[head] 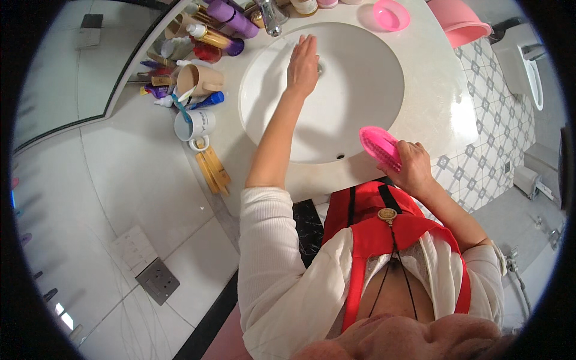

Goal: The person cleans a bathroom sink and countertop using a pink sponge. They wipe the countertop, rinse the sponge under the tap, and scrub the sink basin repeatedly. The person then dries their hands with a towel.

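Note:
My left hand (pixel 303 65) is stretched out over the white oval washbasin (pixel 355 103), near its metal drain (pixel 320 69). Its fingers are extended and nothing shows in it. Nearer to me, at the basin's right front rim, my right hand (pixel 411 164) grips a bright pink plastic scrubbing brush (pixel 379 143). The brush is tilted, and part of its bristles shows along the lower side. Beyond my left hand, a chrome faucet (pixel 271 20) reaches over the far rim. A small pink bowl (pixel 391 15) rests on the countertop (pixel 434 90) at the far right.
Along the left lie a beige mug (pixel 198 80), a white mug (pixel 195 126) with a blue toothbrush, yellow packets (pixel 212 171), a purple bottle (pixel 231 18) and several more bottles. A mirror (pixel 90 67) borders them. A pink bucket (pixel 463 24) and a urinal (pixel 522 63) stand past the counter's right edge.

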`<action>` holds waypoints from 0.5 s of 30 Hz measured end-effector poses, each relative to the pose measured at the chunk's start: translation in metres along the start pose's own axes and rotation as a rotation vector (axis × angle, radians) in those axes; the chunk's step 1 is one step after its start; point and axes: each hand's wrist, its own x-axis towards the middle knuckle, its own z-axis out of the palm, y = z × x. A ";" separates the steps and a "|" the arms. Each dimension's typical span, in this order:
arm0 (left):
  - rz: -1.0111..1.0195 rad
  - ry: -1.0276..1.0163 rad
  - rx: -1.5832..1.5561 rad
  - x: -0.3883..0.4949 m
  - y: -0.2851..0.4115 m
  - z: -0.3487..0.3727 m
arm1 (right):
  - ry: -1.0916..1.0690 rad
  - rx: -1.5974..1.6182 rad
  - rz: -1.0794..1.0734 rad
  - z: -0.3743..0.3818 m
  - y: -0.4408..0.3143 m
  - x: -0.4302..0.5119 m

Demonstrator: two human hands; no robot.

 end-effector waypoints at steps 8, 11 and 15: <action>-0.746 0.362 -2.075 0.046 -0.032 0.011 | 0.031 0.015 0.018 -0.008 0.007 0.000; -0.717 0.375 -2.242 0.065 -0.034 0.012 | -0.021 0.044 -0.032 -0.009 0.007 0.000; -0.746 0.383 -2.371 0.082 -0.032 -0.006 | -0.069 0.082 -0.085 -0.010 0.008 -0.002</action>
